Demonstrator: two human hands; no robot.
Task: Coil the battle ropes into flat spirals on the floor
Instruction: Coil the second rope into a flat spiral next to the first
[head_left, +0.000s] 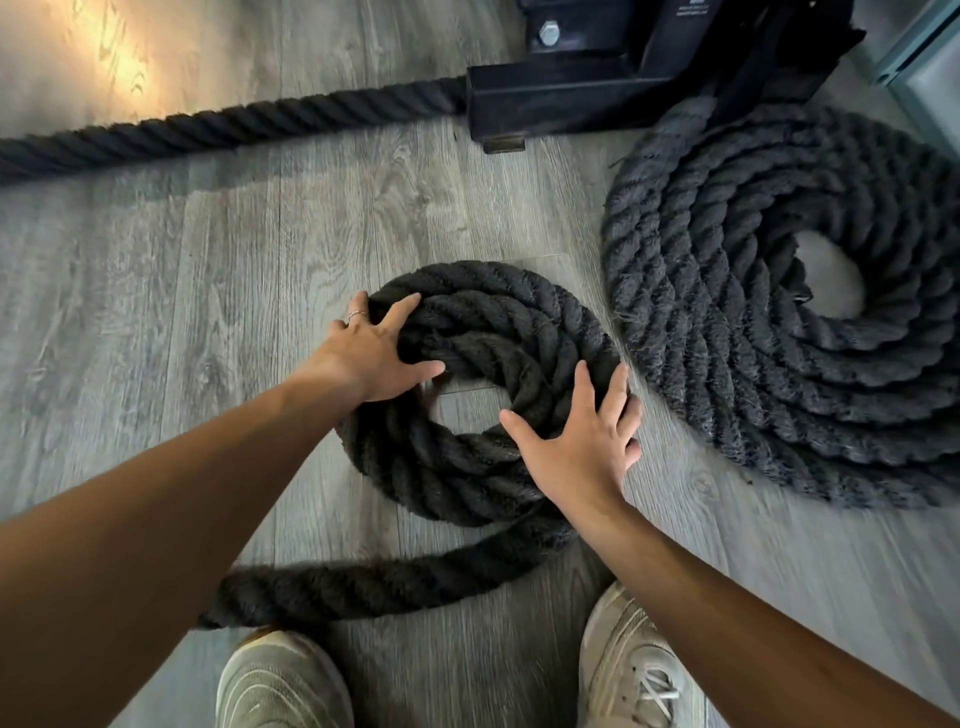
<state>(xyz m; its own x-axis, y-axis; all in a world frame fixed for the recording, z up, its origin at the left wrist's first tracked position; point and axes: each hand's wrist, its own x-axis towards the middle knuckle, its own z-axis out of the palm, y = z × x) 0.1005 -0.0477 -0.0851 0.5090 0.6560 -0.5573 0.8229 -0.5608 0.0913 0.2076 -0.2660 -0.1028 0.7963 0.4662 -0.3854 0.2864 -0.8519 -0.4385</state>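
A finished spiral is lying flat on the wood floor beside the black rack base. Just left of it, the smaller coil is taking shape, its loose tail trailing past the shoes. The rope looks thick, heavy and rough, stiff to bend. Both hands are lying open, fingers spread, gripping nothing: left hand pressing the coil's upper-left turns, right hand its right edge. Flat palms seem the best hold.

Both bare arms are extended forward and downward. The left hand is laid flat at ten o'clock, fingers spread, a ring worn on one finger. The right hand is pressed palm-down at four o'clock, fingers splayed.
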